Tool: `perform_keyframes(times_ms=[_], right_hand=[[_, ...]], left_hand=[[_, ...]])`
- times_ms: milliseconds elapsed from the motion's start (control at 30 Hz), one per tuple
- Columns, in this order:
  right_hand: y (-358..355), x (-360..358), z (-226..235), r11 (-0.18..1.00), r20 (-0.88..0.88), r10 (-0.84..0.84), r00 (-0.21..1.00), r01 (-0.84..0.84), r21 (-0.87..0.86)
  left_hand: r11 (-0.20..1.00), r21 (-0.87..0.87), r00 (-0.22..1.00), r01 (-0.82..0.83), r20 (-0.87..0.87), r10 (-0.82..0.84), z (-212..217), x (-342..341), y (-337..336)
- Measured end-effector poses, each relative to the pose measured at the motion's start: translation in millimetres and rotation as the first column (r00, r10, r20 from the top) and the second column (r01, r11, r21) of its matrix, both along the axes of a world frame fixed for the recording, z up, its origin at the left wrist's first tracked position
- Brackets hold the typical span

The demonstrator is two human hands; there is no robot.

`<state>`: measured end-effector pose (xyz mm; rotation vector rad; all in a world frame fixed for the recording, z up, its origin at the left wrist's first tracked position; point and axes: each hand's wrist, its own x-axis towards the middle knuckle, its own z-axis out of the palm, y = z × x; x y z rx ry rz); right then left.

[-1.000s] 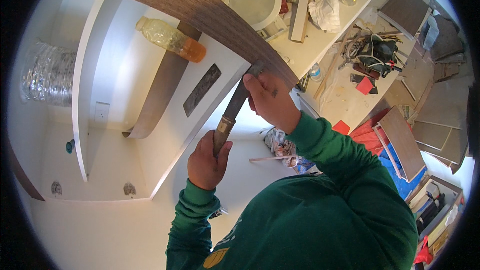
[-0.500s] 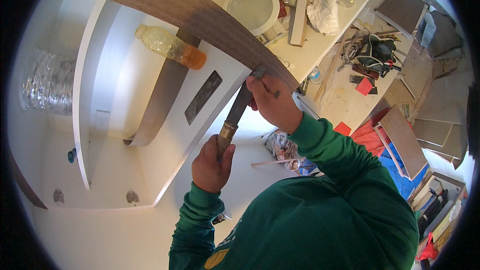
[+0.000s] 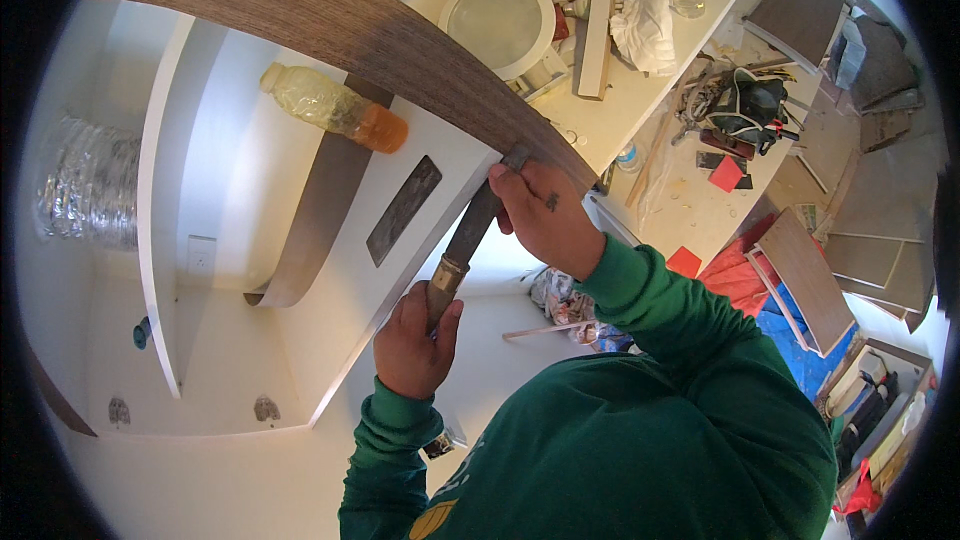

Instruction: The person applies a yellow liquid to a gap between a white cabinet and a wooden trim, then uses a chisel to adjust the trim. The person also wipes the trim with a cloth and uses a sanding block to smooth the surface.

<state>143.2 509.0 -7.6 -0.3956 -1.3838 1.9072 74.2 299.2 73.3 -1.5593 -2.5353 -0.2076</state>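
Note:
My left hand (image 3: 413,345) is closed around the wooden handle of a dark flat file (image 3: 474,224). With thumb and fingers, my right hand (image 3: 548,215) grips the file's blade close to its far end. That end lies against the edge of a white cabinet panel (image 3: 455,155), just under a brown wood-grain strip (image 3: 400,45). A dark rectangular slot (image 3: 404,210) shows in the panel, left of the blade. On the cabinet, a plastic bottle (image 3: 330,106) lies tilted, yellowish with an orange end. My fingers cover part of the file.
Beyond the strip, a shelf holds a round white lamp (image 3: 498,25), a length of wood (image 3: 597,25) and a crumpled white cloth (image 3: 643,25). Tools and a dark bag (image 3: 745,105) clutter the bench at right. A silver flexible duct (image 3: 90,180) sits inside the cabinet.
My left hand and the file's handle have shifted slightly down and left. The cabinet and strip sit a little lower in view. Both hands keep their grip.

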Motion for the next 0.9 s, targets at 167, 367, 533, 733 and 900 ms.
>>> perform_keyframes(times_ms=[167, 367, 533, 733, 900], right_hand=[[3, 4, 6, 0.996, 0.057, -0.03, 0.998, 0.026, 0.082], [8, 4, 7, 0.999, 0.052, 0.039, 0.998, -0.04, 0.022], [10, 3, 4, 0.996, -0.023, 0.084, 0.996, -0.083, 0.02], [8, -3, -5, 0.994, -0.078, 0.103, 0.992, -0.106, -0.035], [12, -2, -6, 0.994, -0.075, 0.106, 0.992, -0.105, 0.016]], left_hand=[[1.0, 0.019, 1.0, 0.009, 0.013, -0.009, 2, 1, 2], [1.0, 0.014, 0.999, -0.013, 0.034, 0.012, 2, 1, 6], [1.0, 0.01, 1.0, -0.001, 0.024, 0.0, 6, 1, 7], [1.0, 0.0, 0.999, -0.017, 0.032, 0.017, 5, 1, 8], [1.0, -0.002, 0.997, -0.03, 0.067, 0.03, 8, 3, 13]])
